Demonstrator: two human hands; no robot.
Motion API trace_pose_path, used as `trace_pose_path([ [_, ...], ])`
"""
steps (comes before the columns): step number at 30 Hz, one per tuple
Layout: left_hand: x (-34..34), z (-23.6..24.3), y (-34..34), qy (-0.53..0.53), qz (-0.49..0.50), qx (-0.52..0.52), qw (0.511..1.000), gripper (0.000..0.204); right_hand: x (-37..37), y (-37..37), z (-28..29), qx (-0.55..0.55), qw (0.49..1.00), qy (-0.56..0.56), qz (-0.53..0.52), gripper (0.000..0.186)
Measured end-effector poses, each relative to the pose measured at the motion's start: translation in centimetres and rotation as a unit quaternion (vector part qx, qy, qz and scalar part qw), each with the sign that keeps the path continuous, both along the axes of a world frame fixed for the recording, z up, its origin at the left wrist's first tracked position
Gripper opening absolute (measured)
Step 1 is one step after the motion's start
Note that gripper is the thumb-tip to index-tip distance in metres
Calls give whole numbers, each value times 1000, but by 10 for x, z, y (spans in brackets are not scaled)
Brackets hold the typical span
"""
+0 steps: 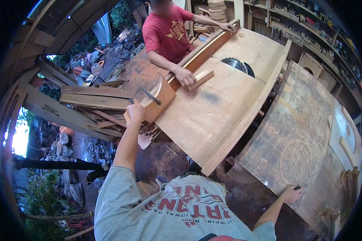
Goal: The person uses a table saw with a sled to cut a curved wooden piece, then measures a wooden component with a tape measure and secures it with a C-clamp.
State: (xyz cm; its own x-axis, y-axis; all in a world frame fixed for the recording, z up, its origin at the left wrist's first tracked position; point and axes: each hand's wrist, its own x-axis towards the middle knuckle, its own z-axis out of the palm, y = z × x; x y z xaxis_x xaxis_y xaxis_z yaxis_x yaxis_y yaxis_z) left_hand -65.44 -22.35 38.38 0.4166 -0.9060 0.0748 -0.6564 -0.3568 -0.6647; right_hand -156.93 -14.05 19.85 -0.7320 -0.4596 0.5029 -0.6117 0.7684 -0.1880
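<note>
Head view. Long wooden fence (210, 51) lies across the saw table (213, 126), clamp (150, 96) on the curved block (161, 105) at its near end. Judged: fence placed, its fixing perhaps unfinished; wood strip (204, 78) lies short of the blade (238, 66), no cut under way. Left hand (136, 111) bent at the clamp's outer end; closure cannot be told. Right hand (292, 194) curled round a small dark object (297, 187), kind unclear. Co-worker's hand (184, 76) touches the strip.

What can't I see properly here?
In the head view:
- Small black object at the person's right hand: too small to identify.
- Round dark steel saw blade: lower part hidden by the pale flat plywood tabletop.
- Red-shirted co-worker: legs hidden behind the long brown wooden fence.
</note>
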Motion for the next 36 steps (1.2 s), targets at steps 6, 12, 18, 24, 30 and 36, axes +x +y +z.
trace_pose_path([
  [6, -1, 0, 1, -7, -23, -33, 999, 17, -2, 0, -1, 4, 1000, 6, -6, 43],
  [12, -2, 1, 1, 13, 2, -10, 1000, 16, 1, 0, 4, -5, 1000, 10, 11, 43],
  [18, -8, 7, 2, 29, 3, -10, 1000, 16, -6, 0, -2, 20, 1000, 20, -2, 44],
  [24, -12, 7, 3, 15, 11, 5, 1000, 16, -26, 0, -31, 16, 999, 49, -7, 47],
  [30, -8, -2, 4, -23, 8, -33, 999, 16, -39, -1, -46, -9, 998, 64, 6, 46],
  [36, -11, -1, 1, -20, 18, -26, 999, 19, -39, 0, -46, -12, 995, 95, 13, 44],
])
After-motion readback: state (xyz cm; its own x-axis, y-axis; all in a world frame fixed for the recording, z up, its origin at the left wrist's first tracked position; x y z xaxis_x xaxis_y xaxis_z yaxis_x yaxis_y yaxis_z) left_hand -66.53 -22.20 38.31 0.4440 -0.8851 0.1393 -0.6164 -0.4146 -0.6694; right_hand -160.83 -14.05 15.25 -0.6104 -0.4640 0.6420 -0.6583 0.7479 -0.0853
